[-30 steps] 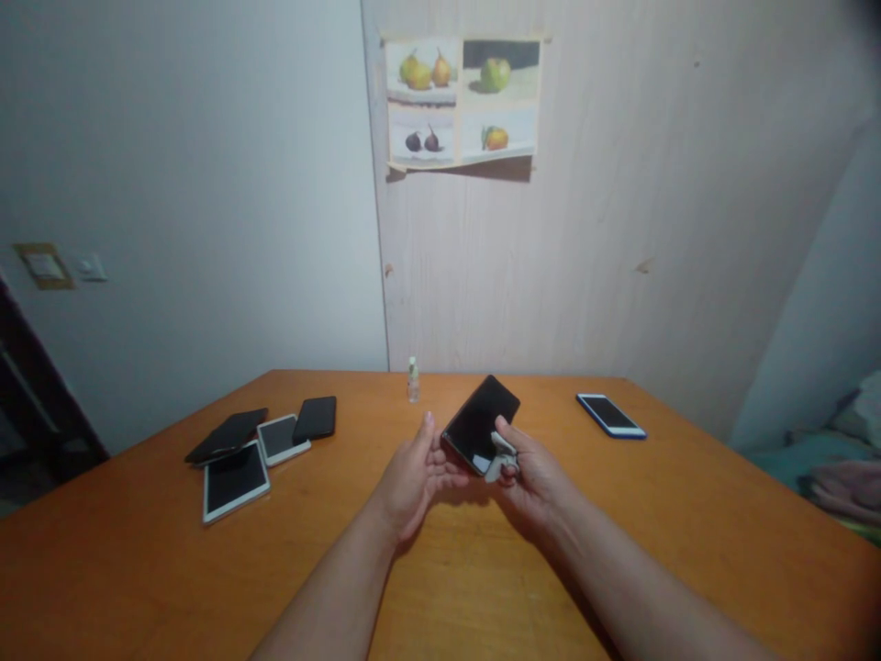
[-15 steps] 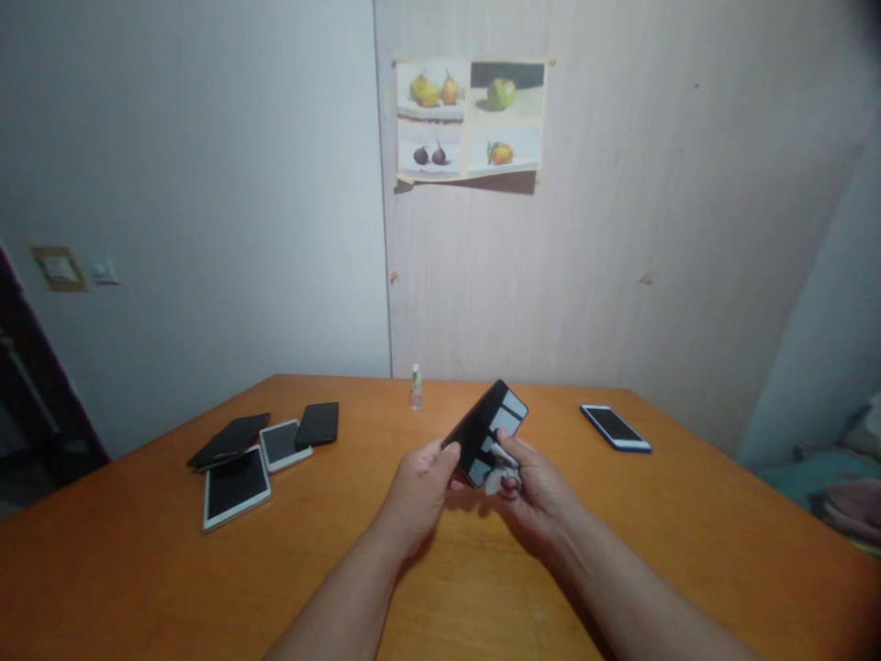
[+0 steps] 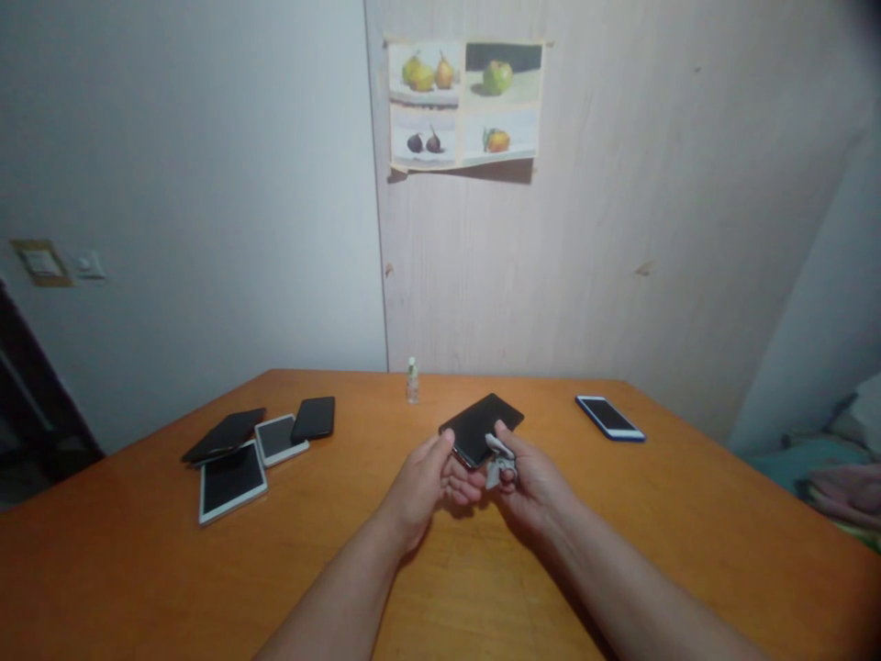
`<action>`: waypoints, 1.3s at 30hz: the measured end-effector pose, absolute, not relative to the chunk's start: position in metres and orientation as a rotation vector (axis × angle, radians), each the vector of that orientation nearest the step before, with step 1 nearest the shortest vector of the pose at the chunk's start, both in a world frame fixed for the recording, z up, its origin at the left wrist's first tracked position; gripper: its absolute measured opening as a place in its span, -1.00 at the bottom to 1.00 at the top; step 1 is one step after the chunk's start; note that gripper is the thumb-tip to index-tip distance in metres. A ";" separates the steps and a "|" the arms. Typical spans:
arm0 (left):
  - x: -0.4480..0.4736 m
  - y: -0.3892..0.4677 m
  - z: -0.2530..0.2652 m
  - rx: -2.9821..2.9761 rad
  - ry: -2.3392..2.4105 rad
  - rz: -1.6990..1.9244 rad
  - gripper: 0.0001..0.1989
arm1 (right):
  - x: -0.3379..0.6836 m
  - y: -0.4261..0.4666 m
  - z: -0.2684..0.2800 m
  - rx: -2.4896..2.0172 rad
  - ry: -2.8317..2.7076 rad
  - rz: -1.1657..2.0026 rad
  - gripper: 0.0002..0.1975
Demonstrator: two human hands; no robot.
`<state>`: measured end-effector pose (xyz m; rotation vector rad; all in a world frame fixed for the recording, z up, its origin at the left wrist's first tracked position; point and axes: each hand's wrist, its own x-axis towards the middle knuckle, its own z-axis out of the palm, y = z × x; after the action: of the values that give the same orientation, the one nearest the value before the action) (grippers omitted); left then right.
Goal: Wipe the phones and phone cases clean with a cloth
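Observation:
Between my hands, above the table, is a dark tablet (image 3: pixel 480 424) with a flat black face. My left hand (image 3: pixel 428 482) grips its near left edge, thumb on top and the other fingers curled beneath. A crumpled light-grey cloth (image 3: pixel 502 462) is bunched in my right hand (image 3: pixel 535 477), whose thumb rests at the tablet's right side. Whether the right fingers also bear the tablet's weight is hidden. Behind the tablet, a small clear bottle (image 3: pixel 413 383) with a pale cap stands upright on the table.
On the wooden table (image 3: pixel 440 588), a white-framed tablet (image 3: pixel 234 481), a smaller white one (image 3: pixel 281 441), a black one (image 3: pixel 315 418) and a dark folded case (image 3: pixel 225 435) lie partly overlapping at left. A blue-edged white tablet (image 3: pixel 609 419) lies at right. Behind, a fruit poster (image 3: pixel 462 106) hangs.
The tablet in my hands has tipped flatter and turned, and the bright reflection on its face is gone. My left fingers show more below it. The camera view has shifted slightly.

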<state>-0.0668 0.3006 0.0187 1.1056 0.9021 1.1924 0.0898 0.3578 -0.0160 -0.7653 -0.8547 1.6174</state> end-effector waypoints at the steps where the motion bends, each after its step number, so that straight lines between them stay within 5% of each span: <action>1: -0.066 0.300 0.020 1.100 0.887 1.187 -0.50 | 0.089 0.357 -0.016 -0.772 -0.832 1.609 -0.61; 17: -0.071 0.302 0.021 0.976 0.926 1.164 -0.79 | 0.080 0.340 -0.004 -0.781 -0.832 1.507 -0.60; 23: -0.073 0.304 0.018 0.948 0.929 1.161 -0.77 | 0.081 0.337 0.001 -0.723 -0.900 1.514 -0.62; 27: -0.076 0.307 0.018 0.887 0.892 1.143 -0.49 | 0.083 0.338 -0.001 -0.746 -0.860 1.508 -0.63; 39: -0.077 0.305 0.017 1.096 0.921 1.122 -0.72 | 0.088 0.335 0.020 -0.774 -0.908 1.383 -0.62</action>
<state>-0.0774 0.3049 0.0171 1.0959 0.9208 1.1225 0.0878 0.3353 0.0199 -0.7739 -0.9082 1.3826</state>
